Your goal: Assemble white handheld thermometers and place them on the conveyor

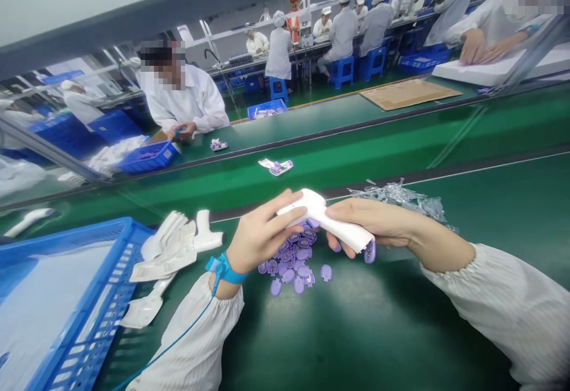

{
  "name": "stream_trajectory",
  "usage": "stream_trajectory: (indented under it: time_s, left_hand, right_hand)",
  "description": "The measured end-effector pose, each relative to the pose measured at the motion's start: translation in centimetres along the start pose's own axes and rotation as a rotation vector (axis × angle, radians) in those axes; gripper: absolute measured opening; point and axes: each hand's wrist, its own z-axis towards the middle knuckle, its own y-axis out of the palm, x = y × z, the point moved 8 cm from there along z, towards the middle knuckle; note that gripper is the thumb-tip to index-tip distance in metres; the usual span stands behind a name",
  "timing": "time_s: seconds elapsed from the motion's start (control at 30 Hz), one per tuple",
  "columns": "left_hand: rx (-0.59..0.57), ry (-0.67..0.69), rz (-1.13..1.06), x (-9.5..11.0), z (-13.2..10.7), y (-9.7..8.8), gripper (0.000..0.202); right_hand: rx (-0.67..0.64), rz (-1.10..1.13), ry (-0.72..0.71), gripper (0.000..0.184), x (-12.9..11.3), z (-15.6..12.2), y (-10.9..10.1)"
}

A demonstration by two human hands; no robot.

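Between my two hands is a white gun-shaped plastic housing [345, 229], held tilted above the green table. My left hand [262, 231] is closed round its wide head, fingers over the top. My right hand [369, 219] grips the handle, thumb on the upper side. At the handle's lower end a purple piece [370, 251] shows; I cannot tell whether it is fixed there. Below the housing lies a heap of small purple caps [289, 266], partly covered by my left hand. A blue wrist strap [227, 269] with a cord is on my left wrist.
At left stands a blue crate [127, 242], with several white shells [169, 254] beside it. Clear plastic bits [405, 201] are piled behind my right hand. Beyond, on the green belt [356, 159], lies a white and purple assembly [276, 167]. A co-worker [187, 94] sits across.
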Motion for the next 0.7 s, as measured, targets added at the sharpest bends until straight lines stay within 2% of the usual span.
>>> stream_trajectory:
  time_s: [0.17, 0.27, 0.37, 0.5, 0.7]
  left_hand:
    - [0.076, 0.037, -0.046, 1.3, -0.3, -0.2, 0.041]
    - [0.148, -0.003, -0.048, 1.8, -0.8, -0.3, 0.045]
    - [0.198, -0.065, -0.058, 1.4, -1.2, -0.2, 0.04]
    - [0.217, -0.106, -0.107, 0.3, -1.1, 0.0, 0.031]
    - [0.146, -0.107, -0.152, -0.5, -0.4, -0.3, 0.026]
  right_hand:
    - [-0.111, 0.219, 0.056, 0.043, 1.0, -0.3, 1.7]
    - [-0.052, 0.263, 0.037, 0.041, 0.8, -0.4, 2.6]
    - [0.041, 0.276, 0.02, 0.043, 0.7, -0.2, 3.1]
    - [0.095, 0.314, 0.005, 0.042, 1.0, 0.6, 3.2]
    - [0.079, 0.373, 0.025, 0.045, 1.6, 0.9, 2.7]
